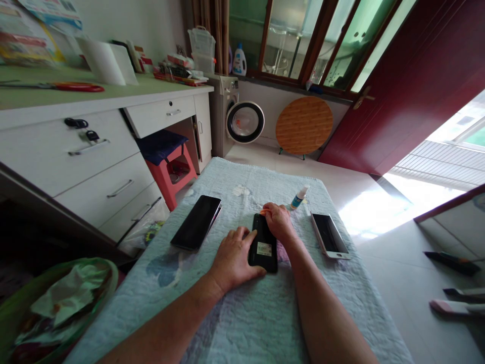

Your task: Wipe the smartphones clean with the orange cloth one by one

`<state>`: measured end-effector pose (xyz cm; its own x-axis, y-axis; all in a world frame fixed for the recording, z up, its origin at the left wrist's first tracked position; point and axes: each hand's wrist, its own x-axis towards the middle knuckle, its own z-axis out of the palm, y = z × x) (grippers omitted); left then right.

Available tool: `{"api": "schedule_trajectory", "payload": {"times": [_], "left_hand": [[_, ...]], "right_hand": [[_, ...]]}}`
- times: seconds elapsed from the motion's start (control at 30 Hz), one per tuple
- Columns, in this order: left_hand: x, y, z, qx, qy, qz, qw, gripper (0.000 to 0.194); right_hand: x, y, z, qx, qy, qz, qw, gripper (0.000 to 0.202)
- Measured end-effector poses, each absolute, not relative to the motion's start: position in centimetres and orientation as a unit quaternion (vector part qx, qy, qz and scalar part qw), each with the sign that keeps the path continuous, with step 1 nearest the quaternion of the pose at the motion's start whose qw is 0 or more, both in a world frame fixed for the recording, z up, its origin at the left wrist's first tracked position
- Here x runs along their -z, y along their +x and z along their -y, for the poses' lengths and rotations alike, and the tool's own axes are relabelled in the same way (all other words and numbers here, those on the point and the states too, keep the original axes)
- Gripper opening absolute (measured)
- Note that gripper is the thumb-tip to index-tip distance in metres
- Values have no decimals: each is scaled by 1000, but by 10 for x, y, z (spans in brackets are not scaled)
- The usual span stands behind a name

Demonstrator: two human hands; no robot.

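A black phone (266, 260) with a pale label lies back side up on the quilted blue cloth (250, 323). My left hand (235, 258) grips its left edge and lower end between fingers and thumb. Bunched over the phone's upper end, my right hand (278, 221) presses a small orange cloth (264, 212), mostly hidden under the fingers. To the left rests a larger dark-screened device (197, 222), with another edge showing beneath it. On the right are a white-framed phone (330, 236) and a small spray bottle (299, 197), standing tilted in view.
A green bin (109, 283) with crumpled waste stands at the lower left. Beyond it are white drawers (109, 187), a red stool (168, 174) and a washing machine (221, 116) with its door open. A round wooden board (305, 125) leans at the back wall.
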<state>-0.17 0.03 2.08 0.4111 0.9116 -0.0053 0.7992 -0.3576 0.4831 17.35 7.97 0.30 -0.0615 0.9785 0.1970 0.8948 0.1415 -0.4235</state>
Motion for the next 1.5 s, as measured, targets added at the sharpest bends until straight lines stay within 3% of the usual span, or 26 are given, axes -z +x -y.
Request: {"api": "schedule_trajectory", "payload": {"times": [0.43, 0.73, 1.5], "left_hand": [[-18, -2, 0, -151, 817, -519, 201, 89], [-21, -3, 1, -149, 814, -522, 205, 90], [-18, -2, 1, -153, 821, -516, 190, 90]], "right_hand": [[2, 180, -76, -51, -676, 706, 207, 21], [-7, 177, -74, -20, -707, 693, 142, 18], [-34, 179, 23, -171, -654, 722, 147, 14]]}}
